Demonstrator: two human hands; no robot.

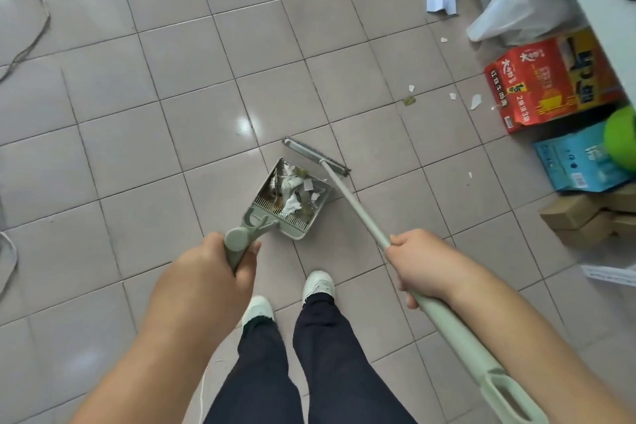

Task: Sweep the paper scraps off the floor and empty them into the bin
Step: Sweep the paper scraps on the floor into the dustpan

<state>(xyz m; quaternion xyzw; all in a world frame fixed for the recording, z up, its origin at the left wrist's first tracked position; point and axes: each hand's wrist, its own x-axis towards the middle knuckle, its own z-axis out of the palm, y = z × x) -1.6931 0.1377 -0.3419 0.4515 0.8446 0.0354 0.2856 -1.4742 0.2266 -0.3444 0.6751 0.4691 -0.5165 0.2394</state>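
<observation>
Down on the pinkish-grey tiled floor (192, 55), just ahead of the person's white shoes (318, 282), sits a sage-green plastic dustpan (292, 200) with a comb strip along its back edge, and it's already loaded with torn white paper scraps (294, 188) plus a few brownish bits. Left hand (220, 272) is wrapped tight around the dustpan's upright green handle (241, 241); right hand (423, 265) is clamped around the pale green broom pole (358, 206). That pole runs on a diagonal from lower right up to upper left, ending in a flat grey broom head (315, 155) that lies crosswise just beyond the pan's open mouth, pretty much touching its far corner. A few loose white scraps (475, 101) are still scattered near the right, next to a red and orange cardboard carton (537, 86) printed with Chinese characters and a "15" I can make out. Beside it is a blue box (578, 162) with a barcode, text too small to read. A clear plastic bag (516, 3) sits further back.
</observation>
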